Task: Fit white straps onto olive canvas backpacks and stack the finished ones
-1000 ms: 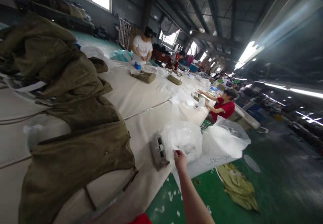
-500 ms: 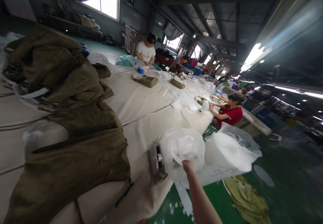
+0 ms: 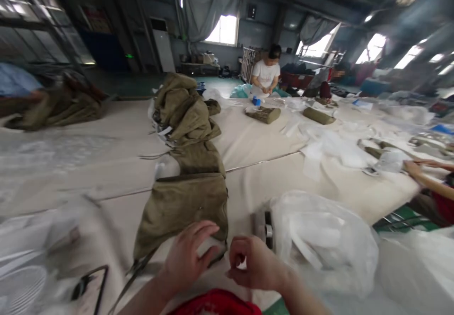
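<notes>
My left hand [image 3: 191, 256] is over the near edge of an olive-green garment [image 3: 186, 201], its fingers stretched and the thumb apart. Just right of it, my right hand [image 3: 255, 260] has its fingers curled into a pinch. A small pale spot shows between those fingers, too small to name. Beyond the flat garment lies a crumpled heap of olive cloth [image 3: 186, 109]. A tape dispenser [image 3: 266, 230] stands beside my right hand, next to a clear plastic bag [image 3: 329, 244] with white pieces inside.
A phone [image 3: 92, 289] and clear plastic wrapping [image 3: 24, 277] lie at the near left. Rolled olive bundles [image 3: 266, 115] rest farther up the pale table [image 3: 255, 140]. A person in white [image 3: 266, 73] works across it; another person's hands [image 3: 416, 168] are at the right.
The view has swung left. My right hand has come out of the plastic bag and back in front of me. My left hand has come into view beside it.
</notes>
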`<state>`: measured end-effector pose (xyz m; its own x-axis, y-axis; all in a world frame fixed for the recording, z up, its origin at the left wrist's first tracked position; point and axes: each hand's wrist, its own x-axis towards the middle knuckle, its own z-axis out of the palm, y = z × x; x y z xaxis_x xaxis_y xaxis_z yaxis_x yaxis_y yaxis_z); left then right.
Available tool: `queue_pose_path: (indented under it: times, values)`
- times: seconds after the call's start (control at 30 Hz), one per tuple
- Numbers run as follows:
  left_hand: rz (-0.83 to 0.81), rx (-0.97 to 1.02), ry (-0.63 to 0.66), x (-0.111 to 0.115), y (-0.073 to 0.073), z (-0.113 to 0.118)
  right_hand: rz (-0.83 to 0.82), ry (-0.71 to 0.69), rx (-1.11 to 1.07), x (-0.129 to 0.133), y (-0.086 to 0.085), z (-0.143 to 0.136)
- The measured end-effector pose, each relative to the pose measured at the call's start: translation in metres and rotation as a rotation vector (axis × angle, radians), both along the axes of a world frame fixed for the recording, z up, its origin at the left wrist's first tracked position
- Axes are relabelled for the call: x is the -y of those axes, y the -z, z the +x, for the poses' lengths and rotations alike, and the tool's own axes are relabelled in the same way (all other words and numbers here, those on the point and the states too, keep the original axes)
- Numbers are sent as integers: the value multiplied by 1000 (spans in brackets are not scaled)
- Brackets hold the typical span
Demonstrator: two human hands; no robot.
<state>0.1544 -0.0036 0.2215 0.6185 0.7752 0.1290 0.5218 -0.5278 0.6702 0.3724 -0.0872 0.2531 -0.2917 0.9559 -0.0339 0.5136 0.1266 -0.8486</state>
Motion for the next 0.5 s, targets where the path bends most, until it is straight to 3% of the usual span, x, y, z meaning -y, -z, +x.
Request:
queue_pose_path:
  times: [0.1,0.2,0.3,0.37,0.5]
  values:
    - [-168,32,264,2,-34,8,37,-120,-45,-7,-10,-23]
    - [-383,52,288,-1,-42,-9,71,-126,-129,-22,-17,-40]
    - [-485,110,156,-4,-30,-39,68,-139,-159,-44,-12,-63]
    - [-520,178,46,-5,-18,-64,54,-131,-181,-62,0,-81]
    - [-522,341,-374,-4,4,-131,28,8,-154,-98,42,-119]
